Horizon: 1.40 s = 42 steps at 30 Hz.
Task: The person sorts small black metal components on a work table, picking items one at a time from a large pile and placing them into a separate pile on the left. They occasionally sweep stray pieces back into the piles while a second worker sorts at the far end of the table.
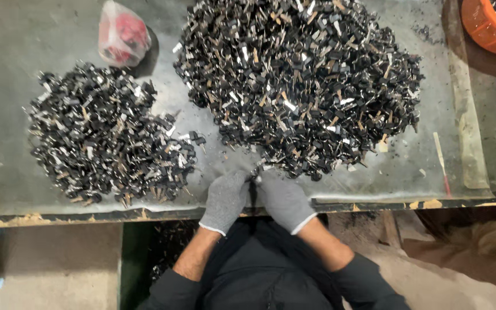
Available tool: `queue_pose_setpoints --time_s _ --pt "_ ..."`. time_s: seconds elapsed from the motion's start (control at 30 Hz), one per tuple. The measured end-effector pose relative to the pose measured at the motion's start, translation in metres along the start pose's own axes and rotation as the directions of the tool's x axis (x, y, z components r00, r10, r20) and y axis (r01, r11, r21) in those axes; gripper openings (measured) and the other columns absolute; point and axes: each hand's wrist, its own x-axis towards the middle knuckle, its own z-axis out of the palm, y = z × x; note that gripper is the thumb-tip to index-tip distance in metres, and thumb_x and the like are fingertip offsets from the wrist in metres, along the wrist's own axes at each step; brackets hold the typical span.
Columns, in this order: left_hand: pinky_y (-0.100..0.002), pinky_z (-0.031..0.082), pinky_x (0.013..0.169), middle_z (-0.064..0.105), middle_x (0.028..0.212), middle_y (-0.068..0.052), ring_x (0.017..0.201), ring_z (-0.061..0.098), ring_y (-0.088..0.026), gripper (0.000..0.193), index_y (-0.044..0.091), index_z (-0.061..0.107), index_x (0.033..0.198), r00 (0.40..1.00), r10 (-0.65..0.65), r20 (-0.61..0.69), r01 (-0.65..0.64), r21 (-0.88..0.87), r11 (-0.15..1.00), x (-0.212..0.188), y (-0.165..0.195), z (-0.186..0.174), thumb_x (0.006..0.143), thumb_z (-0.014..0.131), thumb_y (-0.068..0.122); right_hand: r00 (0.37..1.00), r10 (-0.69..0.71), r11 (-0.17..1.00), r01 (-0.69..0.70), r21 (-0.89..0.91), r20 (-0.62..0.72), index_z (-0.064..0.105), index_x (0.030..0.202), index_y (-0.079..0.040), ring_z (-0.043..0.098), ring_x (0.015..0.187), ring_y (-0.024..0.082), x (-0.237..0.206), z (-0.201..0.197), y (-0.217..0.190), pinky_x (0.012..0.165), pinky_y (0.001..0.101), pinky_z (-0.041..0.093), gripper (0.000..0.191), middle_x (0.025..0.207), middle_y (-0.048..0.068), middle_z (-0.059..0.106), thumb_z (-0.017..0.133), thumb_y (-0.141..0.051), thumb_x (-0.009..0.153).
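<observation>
From over the person's head, both hands meet at the near edge of a worn grey-green metal-topped workbench [24, 166]. The left hand in a grey knitted glove [225, 200] and the right hand in a matching grey glove [285, 201] are pressed close together, fingertips pointing toward twelve o'clock, and between them they pinch a small black-headed metal part [253, 182]; the fingers of each hand are closed on it, though the part itself is mostly hidden in the dark gap between the gloves. Just beyond the fingertips, at twelve to one o'clock, rises a large heap of small black and silver key-like parts [299, 80], its near edge almost touching the right hand's knuckles. At about ten o'clock from the hands, a little apart, lies a smaller, flatter heap of the same black and silver parts [104, 138]. Farther off at eleven o'clock sits a clear plastic bag with red contents [123, 34]. At two o'clock, in the far corner, an orange plastic tub [489, 26] holds more parts, and a thin pale stick with a red tip [441, 163] lies at three o'clock on the bench.
</observation>
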Motion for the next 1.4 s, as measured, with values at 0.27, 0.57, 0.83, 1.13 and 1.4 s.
queue_pose_setpoints --time_s 0.27,0.57,0.83,1.13,1.4 --pt "-0.045 0.055 0.072 0.068 0.092 -0.013 0.084 0.069 -0.034 0.015 0.006 0.069 0.1 0.999 0.043 0.024 -0.043 0.01 0.999 0.0 -0.002 -0.001 0.085 0.066 0.006 0.99 0.046 0.994 -0.032 -0.107 0.135 0.053 0.115 0.0 0.075 0.08 0.04 0.011 0.012 0.005 0.066 0.0503 0.06 0.024 0.09 0.022 0.071 0.052 -0.019 0.1" --pt "-0.048 0.054 0.071 0.069 0.099 -0.017 0.082 0.067 -0.037 0.036 0.003 0.067 0.117 0.999 -0.044 0.015 0.042 0.114 0.993 -0.004 0.007 0.001 0.081 0.065 0.003 0.997 0.027 0.999 -0.025 0.029 -0.07 0.05 0.136 -0.005 0.073 0.073 0.039 -0.004 0.001 -0.011 0.065 0.0502 0.056 0.043 0.082 0.019 0.072 0.056 -0.019 0.096" --pt "-0.047 0.056 0.078 0.069 0.095 -0.014 0.086 0.069 -0.036 0.04 0.011 0.069 0.119 0.999 -0.05 0.01 0.05 -0.054 0.997 -0.005 0.005 -0.002 0.082 0.06 -0.002 0.998 -0.021 0.994 0.014 -0.105 -0.058 0.053 0.115 0.004 0.071 0.079 0.041 0.001 0.018 -0.008 0.064 0.0496 0.057 0.029 0.1 0.023 0.068 0.058 -0.017 0.095" --pt "-0.048 0.053 0.065 0.067 0.084 -0.013 0.073 0.067 -0.035 0.021 0.009 0.07 0.105 0.996 -0.079 -0.05 0.088 0.207 0.974 -0.016 0.012 -0.001 0.084 0.069 0.011 0.987 -0.149 0.98 0.156 -0.122 0.061 0.061 0.109 -0.003 0.071 0.086 0.038 0.004 0.014 0.014 0.069 0.0483 0.059 0.019 0.102 0.023 0.068 0.054 -0.016 0.098" --pt "-0.048 0.051 0.063 0.066 0.077 -0.011 0.07 0.067 -0.034 0.009 0.009 0.068 0.085 0.988 -0.129 -0.084 0.138 0.115 0.984 -0.017 0.009 0.0 0.085 0.073 0.017 0.996 0.067 0.998 -0.066 -0.012 0.051 0.057 0.124 -0.003 0.074 0.076 0.036 -0.018 0.019 0.004 0.061 0.0459 0.058 0.032 0.084 0.017 0.072 0.058 -0.022 0.098"
